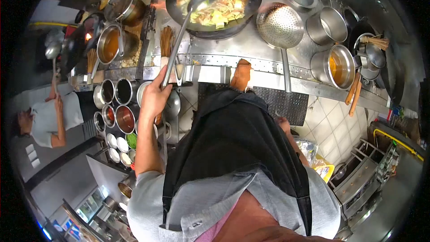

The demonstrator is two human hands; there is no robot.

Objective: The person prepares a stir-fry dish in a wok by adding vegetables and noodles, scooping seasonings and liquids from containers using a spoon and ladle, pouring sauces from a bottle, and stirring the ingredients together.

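My left hand (154, 98) is closed around the long handle of a ladle (182, 36). The ladle's bowl rests over the food in a large black wok (178, 11) at the top of the view. Noodles with pale yellow-green pieces (219, 0) lie in broth inside the wok. Down by the right side of my black apron is my right hand (283, 125), small and partly hidden, its fingers unclear. An orange-brown, rounded object (242, 74) sticks up at the stove's front edge, below the wok.
A perforated strainer (280, 24) lies right of the wok, beside steel pots (327, 25). Bamboo brushes (166, 40) stand left. Containers of sauces (125, 118) and small white bowls (122, 144) sit farther left. Another person (58, 116) holds a ladle at the far left.
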